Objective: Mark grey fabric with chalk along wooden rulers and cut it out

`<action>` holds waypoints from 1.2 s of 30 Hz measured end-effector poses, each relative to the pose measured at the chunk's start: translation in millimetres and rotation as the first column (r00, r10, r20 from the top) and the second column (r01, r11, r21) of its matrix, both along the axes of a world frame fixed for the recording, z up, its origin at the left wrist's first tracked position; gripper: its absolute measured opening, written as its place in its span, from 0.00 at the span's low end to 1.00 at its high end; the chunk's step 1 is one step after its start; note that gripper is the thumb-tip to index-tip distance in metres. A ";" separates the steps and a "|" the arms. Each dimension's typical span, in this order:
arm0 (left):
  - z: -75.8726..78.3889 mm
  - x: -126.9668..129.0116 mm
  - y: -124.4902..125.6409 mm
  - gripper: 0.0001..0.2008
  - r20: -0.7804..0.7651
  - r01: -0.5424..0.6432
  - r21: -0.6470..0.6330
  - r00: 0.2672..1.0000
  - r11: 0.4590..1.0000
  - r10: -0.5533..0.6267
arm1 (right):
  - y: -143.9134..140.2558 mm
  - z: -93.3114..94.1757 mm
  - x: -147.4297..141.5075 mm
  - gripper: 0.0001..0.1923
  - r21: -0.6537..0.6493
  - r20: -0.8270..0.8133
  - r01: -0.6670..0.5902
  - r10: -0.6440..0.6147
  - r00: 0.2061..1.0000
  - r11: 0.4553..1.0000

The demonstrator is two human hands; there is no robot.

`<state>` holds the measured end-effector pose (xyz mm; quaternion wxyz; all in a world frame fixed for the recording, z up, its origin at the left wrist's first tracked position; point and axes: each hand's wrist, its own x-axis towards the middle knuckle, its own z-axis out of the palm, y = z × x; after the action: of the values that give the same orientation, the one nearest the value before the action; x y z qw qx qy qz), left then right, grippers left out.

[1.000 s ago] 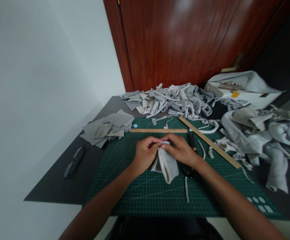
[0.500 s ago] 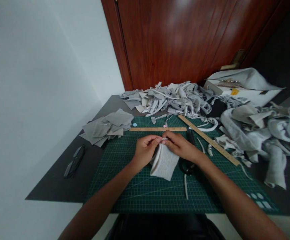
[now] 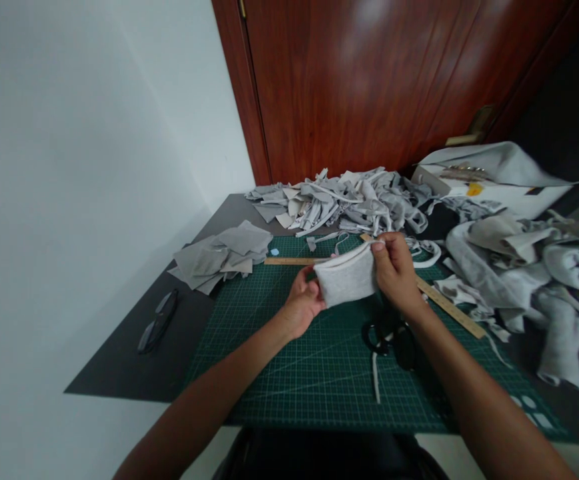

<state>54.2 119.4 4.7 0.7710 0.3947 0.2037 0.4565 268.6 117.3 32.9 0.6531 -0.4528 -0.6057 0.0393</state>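
Both hands hold 1 small folded piece of grey cloth (image 3: 345,281) lifted just above the green cutting mat (image 3: 289,373). The left hand (image 3: 303,307) has its grip pinched shut on the piece's lower left corner, thumb on top. The right hand (image 3: 396,270) is clamped on the right edge, fingertips curled over the upper right corner, so the piece is stretched flat between the 2 grips with its folded or hemmed top edge facing up.

Just below the right wrist lie black-handled scissors (image 3: 386,337) on the mat, with a thin cloth strip (image 3: 375,377) trailing toward the near edge. Behind the hands a short wooden ruler (image 3: 289,261) lies flat, and a long wooden ruler (image 3: 449,308) runs diagonally to the right, partly hidden by the right hand.

Judging from the layout, the work looks well under way but not finished: a stack of flat cut grey pieces (image 3: 222,257) sits at the mat's far left corner, a heap of trimmed scraps (image 3: 339,200) lies against the wooden door (image 3: 369,87), and a large pile of uncut grey fabric (image 3: 529,267) remains on the right of the bench (image 3: 119,360). The piece in hand has not been set on either pile. A pair of glasses (image 3: 158,321) rests on the bench's left side.
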 end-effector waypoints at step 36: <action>-19.7 23.7 -27.8 0.25 -0.066 0.019 -0.251 0.997 0.968 -0.036 | -20.6 10.8 -7.7 0.13 0.191 0.154 0.119 -0.149 0.977 0.974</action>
<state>77.9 91.5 -15.0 0.8133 0.3127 0.2812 0.4022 260.9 96.7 43.7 0.6393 -0.4334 -0.6276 -0.0982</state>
